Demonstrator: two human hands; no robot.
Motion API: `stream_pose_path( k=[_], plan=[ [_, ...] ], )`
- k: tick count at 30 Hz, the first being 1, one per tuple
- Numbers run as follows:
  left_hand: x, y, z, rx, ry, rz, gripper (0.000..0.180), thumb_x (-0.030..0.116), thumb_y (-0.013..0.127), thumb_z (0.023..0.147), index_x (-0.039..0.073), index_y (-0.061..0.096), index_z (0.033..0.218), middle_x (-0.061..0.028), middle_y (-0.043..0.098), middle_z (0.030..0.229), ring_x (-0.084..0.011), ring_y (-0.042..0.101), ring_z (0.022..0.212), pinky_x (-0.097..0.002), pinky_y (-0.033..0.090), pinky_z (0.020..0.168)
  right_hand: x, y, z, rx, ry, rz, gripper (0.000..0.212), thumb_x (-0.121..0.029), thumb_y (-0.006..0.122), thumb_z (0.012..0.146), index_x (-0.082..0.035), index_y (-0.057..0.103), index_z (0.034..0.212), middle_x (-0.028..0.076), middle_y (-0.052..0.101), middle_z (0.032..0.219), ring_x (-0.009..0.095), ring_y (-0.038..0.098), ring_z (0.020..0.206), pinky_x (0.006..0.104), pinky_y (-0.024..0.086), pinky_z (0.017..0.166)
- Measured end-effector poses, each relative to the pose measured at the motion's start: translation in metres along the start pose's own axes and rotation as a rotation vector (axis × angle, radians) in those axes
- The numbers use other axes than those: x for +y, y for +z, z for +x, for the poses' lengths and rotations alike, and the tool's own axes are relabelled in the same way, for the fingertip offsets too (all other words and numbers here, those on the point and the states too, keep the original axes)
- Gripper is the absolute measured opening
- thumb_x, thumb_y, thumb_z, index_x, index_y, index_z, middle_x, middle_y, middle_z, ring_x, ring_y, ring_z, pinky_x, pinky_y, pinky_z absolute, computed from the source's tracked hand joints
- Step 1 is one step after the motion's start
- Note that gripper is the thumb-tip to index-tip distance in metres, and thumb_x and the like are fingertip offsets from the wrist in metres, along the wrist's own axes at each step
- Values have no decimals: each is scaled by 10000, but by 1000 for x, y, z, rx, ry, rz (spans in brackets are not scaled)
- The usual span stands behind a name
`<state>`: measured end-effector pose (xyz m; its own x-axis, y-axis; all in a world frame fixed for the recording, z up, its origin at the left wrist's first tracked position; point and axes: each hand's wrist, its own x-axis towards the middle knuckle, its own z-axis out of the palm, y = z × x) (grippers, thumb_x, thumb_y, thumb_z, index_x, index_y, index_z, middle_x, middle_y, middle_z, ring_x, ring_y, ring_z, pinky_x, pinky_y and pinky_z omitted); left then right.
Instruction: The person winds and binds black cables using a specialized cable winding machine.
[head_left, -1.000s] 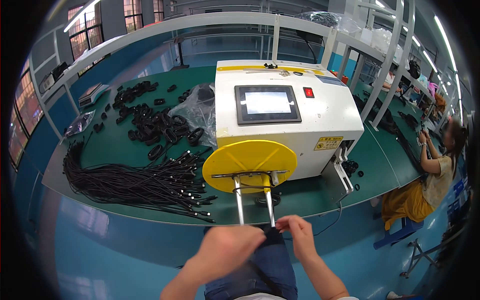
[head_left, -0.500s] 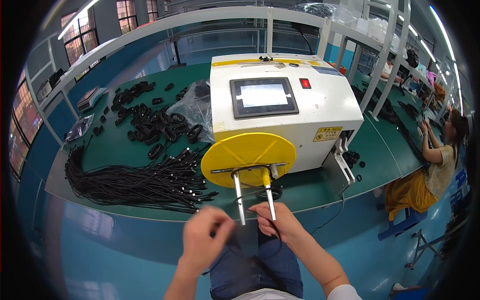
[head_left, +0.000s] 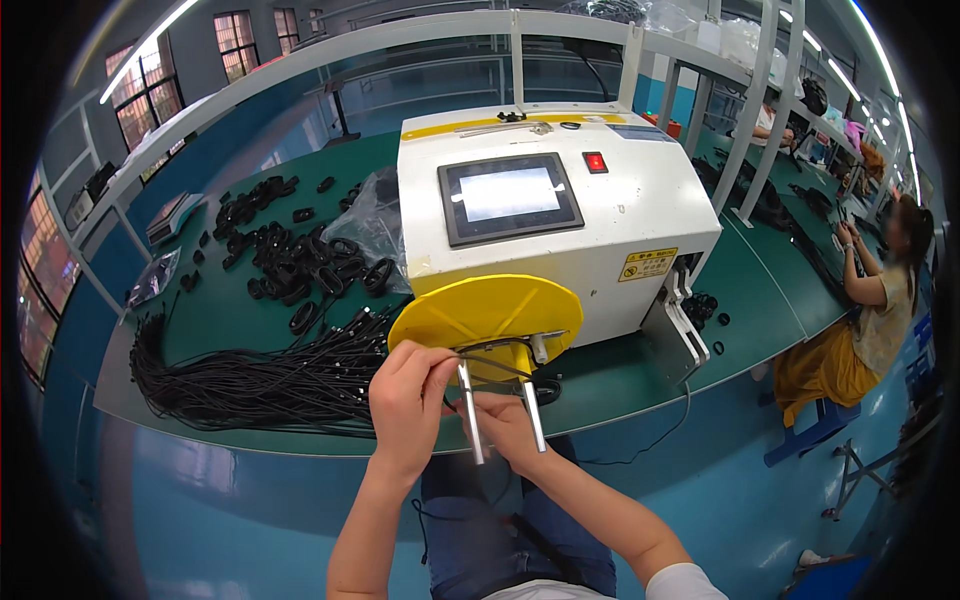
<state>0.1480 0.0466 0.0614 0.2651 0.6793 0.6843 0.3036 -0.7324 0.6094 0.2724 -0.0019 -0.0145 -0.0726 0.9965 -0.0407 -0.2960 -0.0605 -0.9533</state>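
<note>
A black cable runs around the two metal prongs that stick out from the yellow disc of a white winding machine. My left hand is closed at the left prong, thumb and fingers pinching the cable near the disc. Beneath it, partly behind the prongs, my right hand has its fingers closed around part of the same cable; its fingertips are partly hidden. Loose cable hangs below, over my legs.
A bundle of black cables with pale connectors lies left on the green table. Coiled black cables are heaped behind it beside a clear plastic bag. A seated person works at the right.
My left hand has risen toward the disc and reached the left prong with the cable. My right hand has shifted left, from the right prong to between the two. The view has tilted slightly.
</note>
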Motion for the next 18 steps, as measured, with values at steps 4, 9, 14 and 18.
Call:
stream_pose_path(
  k=[4, 9, 14, 18],
  plan=[
    [15, 4, 24, -72, 159, 108, 58, 67, 660, 790, 32, 614, 798, -71, 542, 711, -236, 561, 593, -317, 438, 512, -5, -9, -7, 94, -144, -66, 167, -86, 565, 886, 17, 642, 993, 47, 631, 759, 102, 605, 712, 220, 474, 641],
    [23, 13, 34, -53, 239, 111, 59, 7, 644, 792, -2, 587, 782, -63, 498, 668, -169, 474, 535, -277, 368, 485, -11, -30, -18, 343, -230, 72, 119, -14, 568, 871, 62, 621, 945, 105, 652, 844, 176, 657, 778, 266, 523, 739],
    [26, 10, 33, -88, 202, 108, 53, 3, 638, 794, 0, 585, 788, -65, 494, 667, -180, 473, 542, -286, 373, 495, -17, -29, -11, 383, -326, 83, 108, 8, 566, 861, 63, 621, 935, 112, 659, 851, 195, 664, 792, 288, 539, 733],
    [25, 0, 29, -113, 158, 132, 55, 20, 638, 798, 5, 586, 791, -72, 505, 683, -202, 503, 571, -299, 395, 513, -15, -32, -7, 391, -342, 83, 104, 18, 553, 862, 65, 619, 928, 110, 657, 843, 185, 663, 779, 295, 546, 733]
  ],
)
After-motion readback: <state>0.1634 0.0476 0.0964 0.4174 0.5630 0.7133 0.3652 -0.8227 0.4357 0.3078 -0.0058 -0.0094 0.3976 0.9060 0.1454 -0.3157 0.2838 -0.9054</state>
